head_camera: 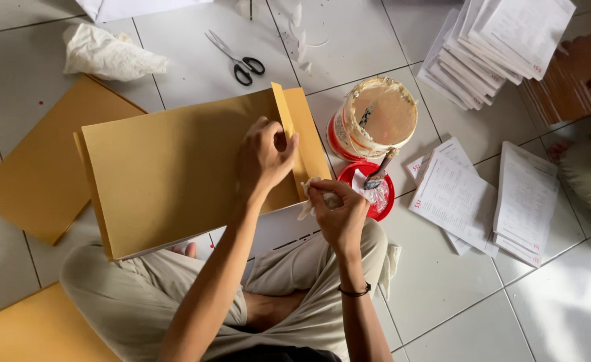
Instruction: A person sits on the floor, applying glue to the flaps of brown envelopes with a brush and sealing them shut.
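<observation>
The person is sitting cross-legged on the tiled floor (195,60) and is working on a big brown envelope (175,174) that is lying across their lap. The left hand (263,155) is pinching the folded strip (287,117) at the envelope's right edge, with the fingers curled in tight on it. The right hand (338,213) is holding a small white cloth (314,194) just beside the same edge, with its fingers closed around the cloth.

A glue pot (374,119) is standing near the envelope, and a red lid (369,191) with a brush (380,169) on it is lying just below the pot. Scissors (236,59) are lying farther up the floor.

The strip is looking folded over already, but it is standing up a little at the top, so it seems it is not pressed flat yet. More brown sheets (37,174) are waiting on the left, so much of the work looks left to do. Stacks of printed papers (490,47) are lying at the right, where another person's hand (585,57) is resting.
</observation>
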